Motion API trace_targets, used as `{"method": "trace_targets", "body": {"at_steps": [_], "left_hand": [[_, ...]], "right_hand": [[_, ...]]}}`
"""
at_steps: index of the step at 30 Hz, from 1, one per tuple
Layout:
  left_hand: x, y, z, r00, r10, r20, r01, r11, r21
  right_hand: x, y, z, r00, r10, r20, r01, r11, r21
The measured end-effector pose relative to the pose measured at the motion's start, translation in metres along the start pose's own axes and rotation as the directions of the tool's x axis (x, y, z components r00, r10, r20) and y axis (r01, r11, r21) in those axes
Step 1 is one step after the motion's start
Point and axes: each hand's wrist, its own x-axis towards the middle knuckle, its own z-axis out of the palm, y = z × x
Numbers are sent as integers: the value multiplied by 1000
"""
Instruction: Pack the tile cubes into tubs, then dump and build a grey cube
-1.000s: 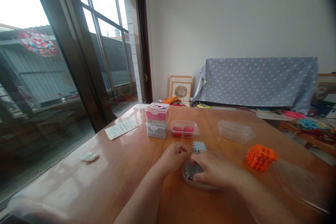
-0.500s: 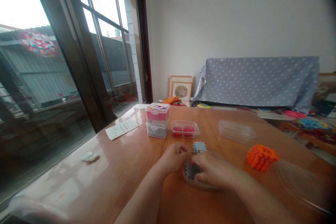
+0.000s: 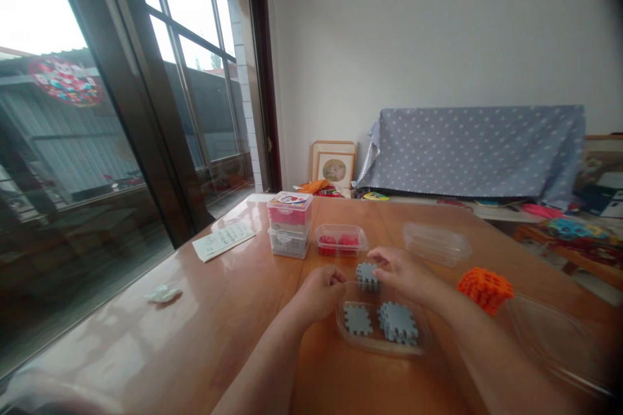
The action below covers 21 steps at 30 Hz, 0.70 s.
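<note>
Just beyond the near clear tray (image 3: pixel 363 340), a small grey tile stack (image 3: pixel 366 277) is standing on the table (image 3: pixel 331 376), and my right hand (image 3: pixel 403 270) is hovering at its right side, thumb and fingers spreading partly apart around its edge; I cannot tell whether they are gripping a tile. With my left hand (image 3: pixel 322 288) I am pinching the tray's far left rim, fingertips drawing nearly together. Inside the tray, a grey tile pile (image 3: pixel 357 319) is lying on the left and a taller grey tile pile (image 3: pixel 398 322) is sitting on the right. An orange stack (image 3: pixel 485 288) is resting near my right forearm, and red pieces (image 3: pixel 335 244) are lying in a farther clear container (image 3: pixel 363 237).
</note>
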Motion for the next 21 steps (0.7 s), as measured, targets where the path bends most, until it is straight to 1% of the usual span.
{"method": "trace_targets", "body": {"at_steps": [3,5,9,12,16,21], "left_hand": [[2,-2,1,1000,-1,3,1,1000,4],[2,-2,0,1000,-8,13,8,1000,17],[1,1,-1,1000,-15,24,14,999,45],[1,1,-1,1000,-10,11,9,999,51],[1,0,-1,1000,-15,14,14,999,50],[0,2,-2,1000,-14,22,13,999,50]], "right_hand": [[8,23,2,999,4,36,-4,1000,25],[12,32,3,996,11,89,-15,999,47],[17,36,0,978,10,209,-31,994,102],[21,38,-1,963,17,269,-59,987,148],[26,46,4,954,48,297,-104,979,177],[28,54,10,955,40,295,-94,981,172]]}}
